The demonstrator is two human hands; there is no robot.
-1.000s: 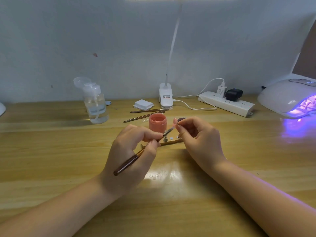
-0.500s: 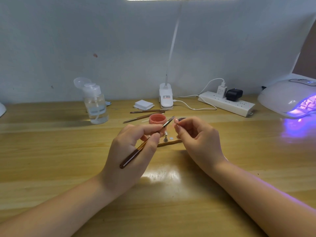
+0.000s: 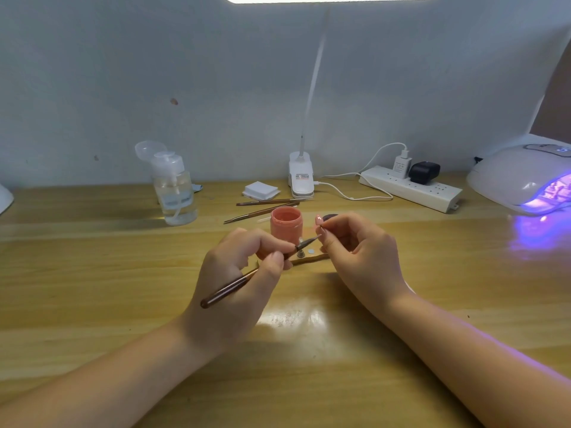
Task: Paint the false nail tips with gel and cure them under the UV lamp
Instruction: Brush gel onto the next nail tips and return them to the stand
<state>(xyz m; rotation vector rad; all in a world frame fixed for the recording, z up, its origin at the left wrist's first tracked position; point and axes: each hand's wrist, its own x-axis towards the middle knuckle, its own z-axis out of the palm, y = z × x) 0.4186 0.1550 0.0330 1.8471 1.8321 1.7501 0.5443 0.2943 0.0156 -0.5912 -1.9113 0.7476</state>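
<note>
Head view: the left hand (image 3: 234, 273) pinches a slim brown-handled gel brush (image 3: 247, 278), its tip touching a small pink false nail tip (image 3: 319, 219) pinched in the right hand (image 3: 361, 254). Just behind stands an open coral gel jar (image 3: 285, 224). Far right of the jar, on the wooden surface (image 3: 92, 273), the white UV lamp (image 3: 522, 177) glows violet. Label writing is unreadable.

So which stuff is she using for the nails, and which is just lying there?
In use: brush in left hand, nail tip in right hand, gel pot, UV lamp.
Lying about: pump bottle, spare brushes, pads, power strip.
</note>
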